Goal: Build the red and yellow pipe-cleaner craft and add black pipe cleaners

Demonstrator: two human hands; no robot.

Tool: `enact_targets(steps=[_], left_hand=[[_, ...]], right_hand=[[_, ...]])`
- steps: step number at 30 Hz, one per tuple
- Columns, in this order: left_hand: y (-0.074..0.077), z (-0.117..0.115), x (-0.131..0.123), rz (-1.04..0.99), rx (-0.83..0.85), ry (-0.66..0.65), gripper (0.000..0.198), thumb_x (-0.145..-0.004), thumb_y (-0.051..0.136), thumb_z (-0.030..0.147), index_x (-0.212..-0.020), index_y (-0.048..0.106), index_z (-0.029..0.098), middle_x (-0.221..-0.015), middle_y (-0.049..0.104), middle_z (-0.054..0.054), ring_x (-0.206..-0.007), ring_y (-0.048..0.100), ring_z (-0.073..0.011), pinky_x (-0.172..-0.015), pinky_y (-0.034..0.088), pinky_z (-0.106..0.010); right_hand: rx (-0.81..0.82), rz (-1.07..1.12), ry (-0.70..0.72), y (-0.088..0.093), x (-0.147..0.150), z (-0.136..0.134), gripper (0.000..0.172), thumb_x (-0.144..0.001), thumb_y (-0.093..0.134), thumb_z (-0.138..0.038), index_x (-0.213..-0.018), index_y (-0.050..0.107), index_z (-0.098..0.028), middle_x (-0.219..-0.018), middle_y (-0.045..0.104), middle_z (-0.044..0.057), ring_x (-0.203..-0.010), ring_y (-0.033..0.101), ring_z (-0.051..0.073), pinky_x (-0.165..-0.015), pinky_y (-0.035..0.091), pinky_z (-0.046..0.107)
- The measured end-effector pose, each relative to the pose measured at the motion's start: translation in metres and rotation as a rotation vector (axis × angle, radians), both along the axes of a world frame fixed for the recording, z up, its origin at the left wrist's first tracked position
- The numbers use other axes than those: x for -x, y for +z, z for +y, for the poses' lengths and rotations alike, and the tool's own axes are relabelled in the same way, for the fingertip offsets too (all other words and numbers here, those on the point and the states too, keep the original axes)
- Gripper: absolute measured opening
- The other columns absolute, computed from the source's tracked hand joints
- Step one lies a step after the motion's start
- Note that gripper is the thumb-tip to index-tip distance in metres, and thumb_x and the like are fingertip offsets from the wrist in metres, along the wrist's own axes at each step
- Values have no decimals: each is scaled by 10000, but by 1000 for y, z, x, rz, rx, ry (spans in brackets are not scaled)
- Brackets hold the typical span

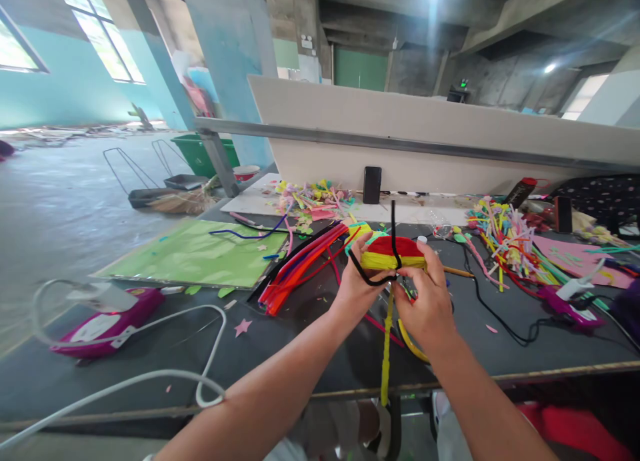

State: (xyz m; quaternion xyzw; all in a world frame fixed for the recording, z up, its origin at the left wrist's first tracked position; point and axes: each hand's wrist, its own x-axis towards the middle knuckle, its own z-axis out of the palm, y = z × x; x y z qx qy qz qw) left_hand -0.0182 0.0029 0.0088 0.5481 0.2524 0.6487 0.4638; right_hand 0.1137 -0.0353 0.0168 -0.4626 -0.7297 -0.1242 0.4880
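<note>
My left hand (354, 281) and my right hand (430, 301) both grip a small craft piece (391, 252) made of red and yellow fuzzy pipe cleaners, held above the dark table (280, 341). A black pipe cleaner (394, 238) loops around the piece and sticks up above it. A long yellow pipe cleaner (386, 348) hangs down from it past the table's front edge. Fingers of both hands are curled on the piece.
A bundle of coloured pipe cleaners (300, 268) lies left of my hands beside a green sheet (200, 254). A pink glue gun (107, 314) with white cable sits at left; another (567, 304) at right. Cut pipe cleaner scraps (500, 238), pink paper and a black phone (372, 184) lie beyond.
</note>
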Motion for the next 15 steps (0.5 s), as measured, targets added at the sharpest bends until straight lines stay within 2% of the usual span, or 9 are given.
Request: enact_targets(steps=[5, 9, 11, 15], left_hand=[[1, -2, -3, 40, -24, 31, 749, -667, 761, 279, -1302, 366, 236, -1169, 555, -102, -935, 618, -190, -797, 515, -309], [0, -1, 0, 98, -33, 28, 715, -721, 708, 254, -1334, 340, 244, -1122, 577, -89, -890, 622, -181, -784, 520, -324], [1, 0, 5, 196, -99, 106, 641, -746, 678, 247, -1322, 397, 254, -1150, 558, -86, -972, 596, -196, -851, 499, -351], [9, 2, 15, 460, -309, 347, 410, -785, 625, 237, -1193, 583, 261, -1308, 414, -86, -1181, 464, -228, -1024, 376, -410]], right_hand=[[1, -24, -14, -3, -1, 0, 112, -800, 572, -173, -907, 603, -171, -1403, 384, 147, -1293, 379, 280, -1030, 382, 500], [-43, -38, -31, -7, 0, 0, 117, -807, 554, -139, -904, 606, -178, -1338, 446, 142, -1260, 412, 273, -1019, 388, 503], [-68, -32, -37, -8, 1, 0, 115, -806, 549, -126, -886, 609, -183, -1298, 474, 136, -1241, 429, 271, -1007, 399, 503], [-83, -47, -36, -9, 3, 0, 128, -801, 548, -115, -867, 622, -196, -1253, 503, 119, -1212, 451, 270, -994, 409, 508]])
